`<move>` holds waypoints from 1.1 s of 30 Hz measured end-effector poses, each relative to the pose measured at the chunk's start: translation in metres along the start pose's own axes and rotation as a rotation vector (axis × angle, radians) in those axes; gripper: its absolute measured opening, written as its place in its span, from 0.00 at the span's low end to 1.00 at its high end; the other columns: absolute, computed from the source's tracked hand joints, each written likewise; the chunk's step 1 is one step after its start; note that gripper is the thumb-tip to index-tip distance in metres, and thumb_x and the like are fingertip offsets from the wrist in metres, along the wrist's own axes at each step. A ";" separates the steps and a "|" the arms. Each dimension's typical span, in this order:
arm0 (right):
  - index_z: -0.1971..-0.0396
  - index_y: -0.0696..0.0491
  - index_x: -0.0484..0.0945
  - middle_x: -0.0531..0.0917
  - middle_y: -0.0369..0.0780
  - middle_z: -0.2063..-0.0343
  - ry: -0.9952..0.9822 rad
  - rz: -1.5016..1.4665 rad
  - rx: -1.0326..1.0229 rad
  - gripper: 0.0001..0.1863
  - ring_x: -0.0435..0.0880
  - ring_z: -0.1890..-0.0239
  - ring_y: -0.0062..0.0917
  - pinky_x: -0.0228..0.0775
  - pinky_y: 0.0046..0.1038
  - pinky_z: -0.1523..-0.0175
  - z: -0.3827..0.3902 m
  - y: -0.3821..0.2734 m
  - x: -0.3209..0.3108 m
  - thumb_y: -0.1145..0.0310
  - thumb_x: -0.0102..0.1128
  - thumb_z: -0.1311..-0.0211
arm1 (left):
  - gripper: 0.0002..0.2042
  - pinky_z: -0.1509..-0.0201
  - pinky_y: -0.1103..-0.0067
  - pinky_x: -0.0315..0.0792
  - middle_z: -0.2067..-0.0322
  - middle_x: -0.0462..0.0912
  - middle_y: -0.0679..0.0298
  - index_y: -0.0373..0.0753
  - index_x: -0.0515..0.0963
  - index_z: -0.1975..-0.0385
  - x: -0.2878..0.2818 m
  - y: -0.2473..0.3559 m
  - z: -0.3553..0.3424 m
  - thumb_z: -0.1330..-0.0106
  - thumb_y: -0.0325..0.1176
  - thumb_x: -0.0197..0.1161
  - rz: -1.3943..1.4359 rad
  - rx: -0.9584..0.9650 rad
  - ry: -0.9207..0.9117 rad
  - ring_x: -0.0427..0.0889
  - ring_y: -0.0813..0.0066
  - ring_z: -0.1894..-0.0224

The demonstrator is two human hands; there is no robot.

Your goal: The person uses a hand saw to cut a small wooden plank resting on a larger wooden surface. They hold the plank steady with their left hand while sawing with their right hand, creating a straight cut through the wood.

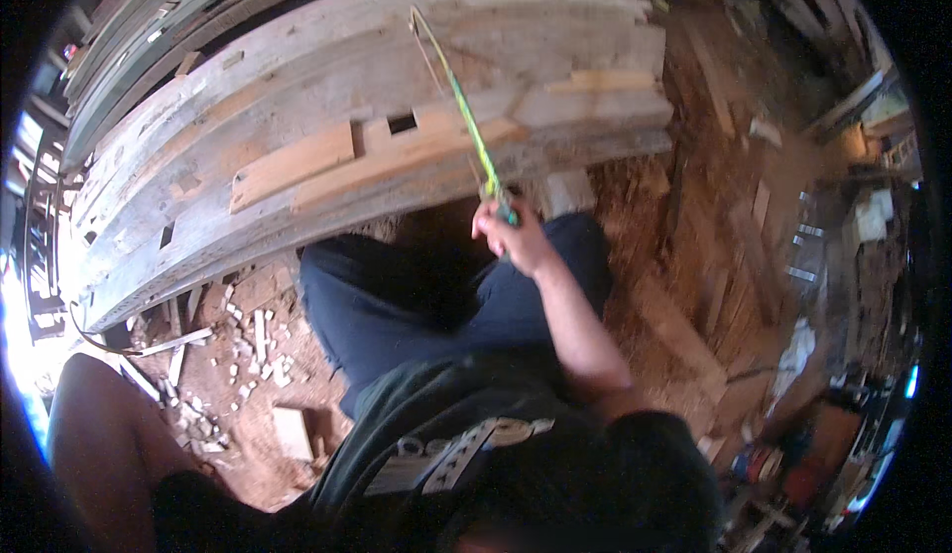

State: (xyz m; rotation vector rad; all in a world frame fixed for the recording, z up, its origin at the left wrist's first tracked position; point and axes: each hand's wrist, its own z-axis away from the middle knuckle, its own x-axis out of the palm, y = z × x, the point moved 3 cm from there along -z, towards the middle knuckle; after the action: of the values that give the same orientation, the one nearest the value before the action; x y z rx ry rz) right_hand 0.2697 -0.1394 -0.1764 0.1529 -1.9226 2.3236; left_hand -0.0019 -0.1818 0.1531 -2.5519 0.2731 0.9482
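My right hand (516,231) is closed round the dark green handle of a bow saw (463,105). Its slim yellow-green frame points away from me over the wooden bench (327,67), and a thin blade runs along the frame's left side. To the left of the saw lies a short pale board (296,164), flat near the bench's front edge. A dark rectangular hole (402,122) opens in the bench top between board and saw. At the lower left my bent left arm (94,424) shows, but the left hand is out of sight.
Small offcuts (260,355) litter the brown floor at left, near a square wood block (293,432). Long boards (679,340) lie on the floor at right. Stacked planks (149,52) stand behind the bench, and mixed clutter (793,464) fills the lower right.
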 end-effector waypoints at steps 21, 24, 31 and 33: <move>0.77 0.53 0.78 0.76 0.30 0.83 -0.062 0.015 -0.017 0.12 0.69 0.85 0.09 0.61 0.18 0.80 0.000 0.002 -0.004 0.68 0.59 0.31 | 0.18 0.40 0.61 0.68 0.50 0.78 0.53 0.36 0.78 0.54 0.018 0.027 -0.018 0.36 0.40 0.70 0.312 -0.233 0.485 0.71 0.52 0.41; 0.76 0.53 0.78 0.77 0.30 0.82 -0.066 -0.017 -0.054 0.12 0.69 0.84 0.10 0.60 0.18 0.80 0.001 0.001 -0.004 0.68 0.59 0.30 | 0.18 0.38 0.61 0.67 0.48 0.78 0.52 0.36 0.78 0.53 0.021 0.024 -0.020 0.37 0.39 0.70 0.356 -0.225 0.515 0.70 0.51 0.39; 0.76 0.53 0.78 0.76 0.29 0.83 -0.050 0.005 -0.038 0.12 0.69 0.84 0.10 0.59 0.18 0.79 -0.001 0.003 -0.004 0.68 0.59 0.31 | 0.19 0.34 0.60 0.65 0.44 0.77 0.51 0.35 0.77 0.51 0.025 0.020 -0.014 0.37 0.37 0.70 0.387 -0.235 0.560 0.68 0.49 0.34; 0.76 0.52 0.79 0.75 0.29 0.84 -0.039 0.003 -0.036 0.12 0.70 0.84 0.10 0.60 0.18 0.79 -0.001 0.004 -0.006 0.67 0.59 0.31 | 0.19 0.33 0.60 0.65 0.42 0.77 0.51 0.35 0.77 0.50 0.026 0.020 -0.005 0.38 0.37 0.70 0.367 -0.253 0.578 0.68 0.49 0.33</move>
State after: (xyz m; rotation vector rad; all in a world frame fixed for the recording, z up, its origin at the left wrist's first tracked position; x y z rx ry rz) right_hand 0.2746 -0.1394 -0.1816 0.1939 -1.9829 2.3034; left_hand 0.0141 -0.2032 0.1334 -3.0317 0.8565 0.3388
